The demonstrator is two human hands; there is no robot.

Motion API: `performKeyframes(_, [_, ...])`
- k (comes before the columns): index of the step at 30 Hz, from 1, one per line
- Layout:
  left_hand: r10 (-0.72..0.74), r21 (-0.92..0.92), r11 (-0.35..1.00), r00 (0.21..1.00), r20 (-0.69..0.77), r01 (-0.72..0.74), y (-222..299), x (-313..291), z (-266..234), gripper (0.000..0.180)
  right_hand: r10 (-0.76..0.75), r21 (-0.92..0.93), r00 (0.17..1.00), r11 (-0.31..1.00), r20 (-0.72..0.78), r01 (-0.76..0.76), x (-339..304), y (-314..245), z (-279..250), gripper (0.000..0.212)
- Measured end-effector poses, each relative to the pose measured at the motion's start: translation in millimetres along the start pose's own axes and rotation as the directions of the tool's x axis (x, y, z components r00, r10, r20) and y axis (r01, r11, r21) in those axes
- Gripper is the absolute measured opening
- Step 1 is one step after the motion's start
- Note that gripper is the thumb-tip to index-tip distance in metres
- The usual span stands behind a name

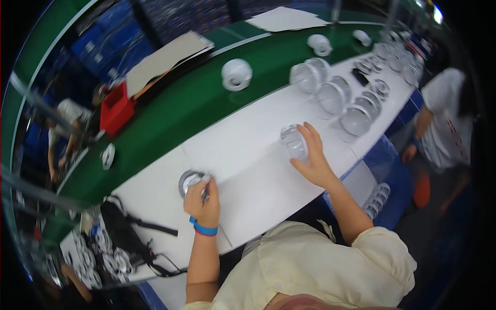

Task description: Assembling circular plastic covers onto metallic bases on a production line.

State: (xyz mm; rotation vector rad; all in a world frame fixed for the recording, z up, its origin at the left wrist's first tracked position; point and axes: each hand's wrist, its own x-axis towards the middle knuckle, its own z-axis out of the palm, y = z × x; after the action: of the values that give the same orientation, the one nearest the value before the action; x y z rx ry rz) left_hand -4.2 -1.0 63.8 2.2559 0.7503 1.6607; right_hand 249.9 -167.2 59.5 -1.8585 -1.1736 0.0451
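Note:
My left hand (202, 201) is closed over a round silver part with a dark rim (187, 181) that lies on the white worktable (248, 191). The fingertips press together at its near right side, and what they pinch there is partly hidden. Farther right, my right hand (316, 163) curves its thumb and fingers around the side of a clear, cup-shaped cover (292, 140). This cover is tilted, its outline slightly blurred.
White round housings (236, 75) stand on the green conveyor belt (170, 121). Clear covers (330, 95) are grouped at the far right of the table. A black bag-like thing with straps (121, 227) and several silver rings (85, 258) lie at left. Another person (444, 124) is at right.

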Motion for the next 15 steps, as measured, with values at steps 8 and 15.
performKeyframes(8, [0.046, 0.104, 0.994, 0.998, -0.052, -0.041, -22, -2, -1, 0.019, -0.046, 0.261, 0.927, 0.964, 0.372, -0.057, 69, 17, 5, 0.088])
performKeyframes(15, [-0.008, 0.130, 0.991, 0.998, -0.055, 0.015, -30, -4, -3, 0.019, 0.128, 0.721, 0.789, 0.340, 0.601, -0.604, 94, 20, 95, 0.087])
